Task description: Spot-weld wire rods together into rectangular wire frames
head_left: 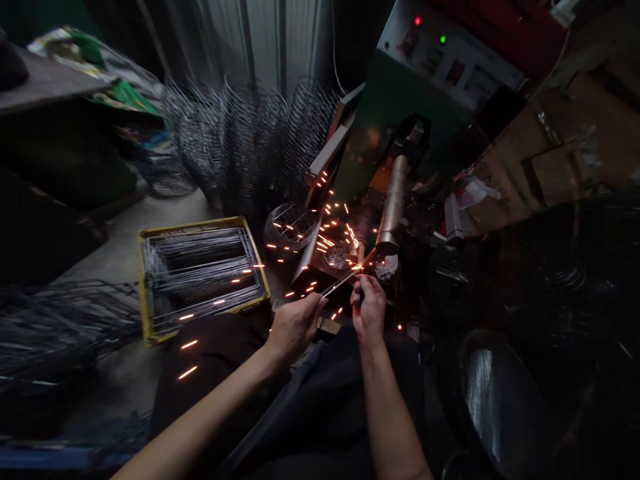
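Observation:
My left hand (295,327) is closed around the near end of a thin metal wire frame (341,283), which points up and to the right. At its far end, my right hand (370,303) is pinched close to the welding electrodes (358,251); what those fingers hold is too small to make out. Orange sparks fly from the contact point, mostly up and to the left. Above the right hand, a thick metal cylinder arm (393,207) juts from the spot welding machine (400,93).
Left of my knees, a yellow crate (141,287) holds many wire frames. Stacked wire baskets (240,140) stand along the back wall. A small dish of metal bits (337,256) sits beside the electrodes. Cardboard boxes (555,167) lie to the right, and more wire pieces (65,327) at far left.

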Demonstrator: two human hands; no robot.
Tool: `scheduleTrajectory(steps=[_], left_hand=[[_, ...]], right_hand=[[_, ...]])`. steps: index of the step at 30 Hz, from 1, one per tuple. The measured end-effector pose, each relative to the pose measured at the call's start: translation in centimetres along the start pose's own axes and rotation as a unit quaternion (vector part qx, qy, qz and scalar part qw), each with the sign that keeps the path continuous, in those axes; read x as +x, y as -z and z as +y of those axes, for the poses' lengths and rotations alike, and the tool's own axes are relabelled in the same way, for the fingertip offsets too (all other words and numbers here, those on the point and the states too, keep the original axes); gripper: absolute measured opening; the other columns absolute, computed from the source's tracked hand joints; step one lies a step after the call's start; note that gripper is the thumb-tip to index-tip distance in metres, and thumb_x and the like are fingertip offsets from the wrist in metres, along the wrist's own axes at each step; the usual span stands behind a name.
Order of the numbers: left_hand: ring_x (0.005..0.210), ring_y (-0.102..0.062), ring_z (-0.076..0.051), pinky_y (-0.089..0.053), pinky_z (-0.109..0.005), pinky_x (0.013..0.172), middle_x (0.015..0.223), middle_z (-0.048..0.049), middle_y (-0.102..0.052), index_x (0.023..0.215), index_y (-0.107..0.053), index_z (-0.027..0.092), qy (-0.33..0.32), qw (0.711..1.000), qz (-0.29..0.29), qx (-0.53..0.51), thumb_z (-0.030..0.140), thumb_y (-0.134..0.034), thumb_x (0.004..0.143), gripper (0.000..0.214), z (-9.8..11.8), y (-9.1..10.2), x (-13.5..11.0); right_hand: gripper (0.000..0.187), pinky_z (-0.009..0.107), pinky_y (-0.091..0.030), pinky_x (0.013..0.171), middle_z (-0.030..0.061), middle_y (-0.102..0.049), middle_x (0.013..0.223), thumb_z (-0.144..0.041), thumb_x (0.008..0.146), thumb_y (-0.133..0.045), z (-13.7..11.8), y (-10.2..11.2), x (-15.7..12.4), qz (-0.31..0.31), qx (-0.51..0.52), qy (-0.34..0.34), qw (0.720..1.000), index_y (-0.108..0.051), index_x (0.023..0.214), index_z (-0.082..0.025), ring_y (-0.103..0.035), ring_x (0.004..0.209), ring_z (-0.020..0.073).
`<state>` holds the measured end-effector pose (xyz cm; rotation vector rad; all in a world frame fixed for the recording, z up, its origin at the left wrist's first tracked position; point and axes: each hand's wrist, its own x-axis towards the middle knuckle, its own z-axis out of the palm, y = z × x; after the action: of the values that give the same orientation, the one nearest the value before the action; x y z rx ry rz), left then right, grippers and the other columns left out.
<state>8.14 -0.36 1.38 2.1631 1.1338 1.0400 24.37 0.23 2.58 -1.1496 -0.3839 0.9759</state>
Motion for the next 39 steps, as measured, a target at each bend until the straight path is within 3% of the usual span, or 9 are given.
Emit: scheduleTrajectory(steps=[6,13,20,24,28,33,35,37,39], left_hand=[[0.049,-0.037,-0.008,-0.025,-0.022,0.053,0.056,0.0037,-0.043,0.073,-0.048,0.016,0.034,0.998,-0.045,-0.033,0.033,-0.041,0.097,0.03,-0.8,0.9,1.3],[0.05,-0.032,-0.007,-0.024,-0.02,0.051,0.055,0.0041,-0.038,0.067,-0.046,0.015,-0.002,0.994,-0.081,-0.067,0.035,-0.041,0.095,0.034,-2.1,1.2,4.2],[0.049,-0.026,-0.006,-0.021,-0.019,0.049,0.052,0.0058,-0.03,0.065,-0.049,0.014,-0.045,0.993,-0.089,-0.059,0.035,-0.044,0.093,0.035,-3.3,0.9,6.9],[0.05,-0.032,-0.006,-0.025,-0.018,0.05,0.054,0.0048,-0.036,0.071,-0.058,0.012,-0.043,0.988,-0.13,-0.073,0.036,-0.045,0.093,0.035,-3.3,1.8,7.6],[0.052,-0.037,-0.007,-0.029,-0.017,0.051,0.056,0.0031,-0.045,0.074,-0.061,0.011,-0.044,0.985,-0.15,-0.075,0.038,-0.046,0.093,0.037,-3.5,2.4,8.4],[0.049,-0.034,-0.006,-0.026,-0.017,0.049,0.052,0.0041,-0.04,0.068,-0.055,0.013,-0.104,0.982,-0.152,-0.042,0.034,-0.046,0.094,0.035,-3.1,2.0,8.0],[0.052,-0.042,-0.008,-0.027,-0.019,0.051,0.059,0.0017,-0.05,0.073,-0.058,0.014,-0.149,0.973,-0.176,0.024,0.026,-0.045,0.093,0.027,-2.7,2.2,6.4],[0.056,-0.049,-0.01,-0.026,-0.021,0.05,0.068,-0.0006,-0.059,0.083,-0.061,0.017,-0.178,0.953,-0.212,0.123,0.016,-0.046,0.089,0.017,-3.1,3.2,4.3],[0.057,-0.052,-0.012,-0.025,-0.022,0.049,0.074,-0.0021,-0.063,0.089,-0.062,0.019,-0.159,0.936,-0.242,0.198,0.009,-0.047,0.082,0.019,-4.6,5.2,1.9]], right_hand=[[0.034,0.014,-0.026,0.036,-0.0075,-0.048,0.052,-0.04,0.068,-0.075,-0.5,0.4,0.6,-0.002,-0.077,0.034,0.996,-0.049,0.067,-0.017,-0.036,0.04,0.0023],[0.029,0.014,-0.024,0.037,-0.0085,-0.045,0.053,-0.038,0.067,-0.072,-0.6,1.4,1.7,0.008,-0.074,0.045,0.996,-0.054,0.074,-0.016,-0.035,0.04,0.0026],[0.035,0.015,-0.022,0.037,-0.0092,-0.044,0.052,-0.042,0.069,-0.074,-0.9,1.7,2.8,-0.008,-0.061,0.036,0.997,-0.051,0.074,-0.017,-0.034,0.039,0.0023],[0.032,0.015,-0.025,0.039,-0.0082,-0.045,0.052,-0.042,0.072,-0.073,-1.2,1.9,3.0,-0.029,-0.07,0.047,0.996,-0.054,0.075,-0.016,-0.035,0.04,0.0031],[0.032,0.016,-0.032,0.042,-0.0055,-0.049,0.056,-0.045,0.075,-0.069,-0.8,4.2,1.2,-0.06,-0.156,0.028,0.986,-0.057,0.074,-0.016,-0.04,0.045,0.0053],[0.028,0.019,-0.036,0.048,-0.0031,-0.053,0.057,-0.042,0.079,-0.061,3.9,8.4,-5.7,-0.149,-0.337,-0.075,0.926,-0.056,0.071,-0.016,-0.046,0.049,0.0092],[0.019,0.021,-0.039,0.056,-0.0003,-0.059,0.064,-0.031,0.079,-0.059,6.1,9.5,-8.8,-0.228,-0.419,-0.1,0.873,-0.06,0.071,-0.015,-0.054,0.059,0.0125],[0.013,0.023,-0.042,0.064,0.0022,-0.067,0.076,-0.024,0.08,-0.056,7.5,10.1,-11.4,-0.329,-0.487,-0.102,0.803,-0.066,0.078,-0.015,-0.062,0.072,0.017],[0.016,0.026,-0.044,0.074,0.0043,-0.071,0.09,-0.023,0.081,-0.057,7.9,10.2,-13.1,-0.404,-0.527,-0.08,0.743,-0.069,0.089,-0.017,-0.065,0.086,0.0214]])
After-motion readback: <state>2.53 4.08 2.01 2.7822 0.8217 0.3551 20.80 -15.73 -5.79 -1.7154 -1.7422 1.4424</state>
